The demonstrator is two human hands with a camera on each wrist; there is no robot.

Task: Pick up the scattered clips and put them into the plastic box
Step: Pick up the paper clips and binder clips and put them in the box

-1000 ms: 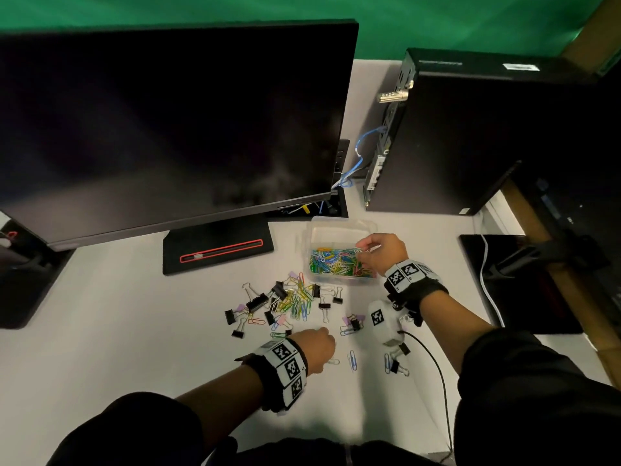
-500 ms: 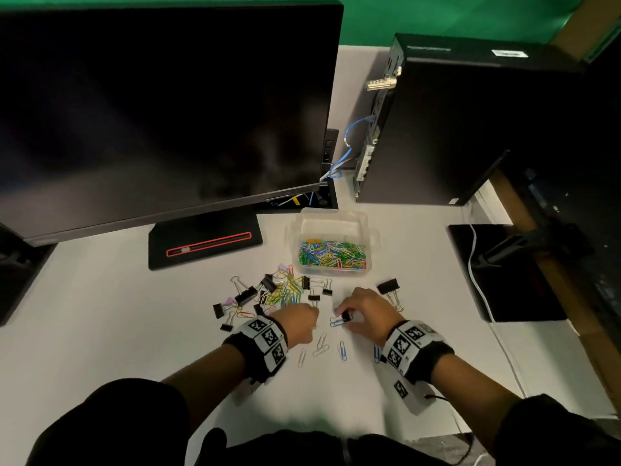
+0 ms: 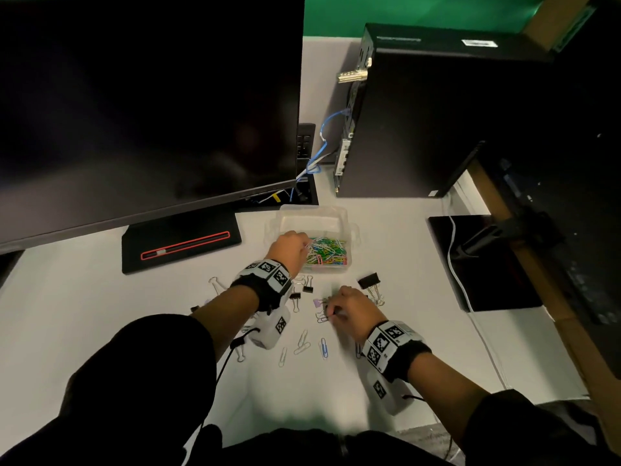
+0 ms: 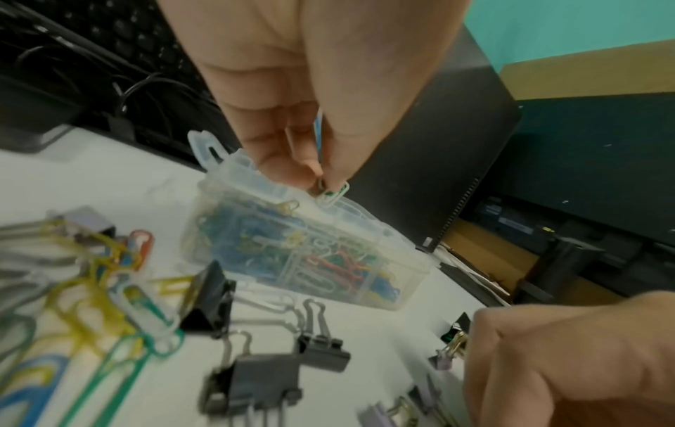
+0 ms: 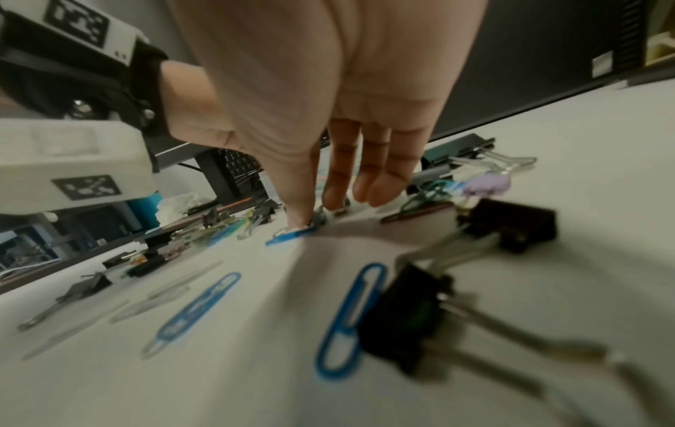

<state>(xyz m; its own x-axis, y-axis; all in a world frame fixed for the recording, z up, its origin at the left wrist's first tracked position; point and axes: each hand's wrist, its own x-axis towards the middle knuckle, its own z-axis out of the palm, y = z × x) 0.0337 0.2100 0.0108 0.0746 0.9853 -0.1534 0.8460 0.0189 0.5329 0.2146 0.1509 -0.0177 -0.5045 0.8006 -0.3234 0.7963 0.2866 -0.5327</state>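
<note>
The clear plastic box (image 3: 349, 227) (image 4: 365, 228) stands open on the white table, part filled with coloured paper clips. My left hand (image 3: 304, 243) (image 4: 321, 176) hovers over its near-left rim and pinches a few paper clips (image 4: 332, 195) between thumb and fingers. My right hand (image 3: 331, 311) (image 5: 318, 213) is down on the table in front of the box, its thumb and forefinger pinching a blue paper clip (image 5: 292, 234). Loose paper clips (image 3: 323, 348) (image 5: 350, 317) and black binder clips (image 3: 369, 281) (image 5: 511, 222) lie scattered around both hands.
A large dark monitor (image 3: 151, 112) overhangs the back left, its stand base (image 3: 181, 240) just left of the box. A black computer tower (image 3: 437, 122) stands behind the box. A black pad (image 3: 484, 264) crossed by a white cable lies to the right.
My left hand has gone from the clip pile up to the box with clips pinched in it. My right hand came back from the box a second ago and stays on the table clips.
</note>
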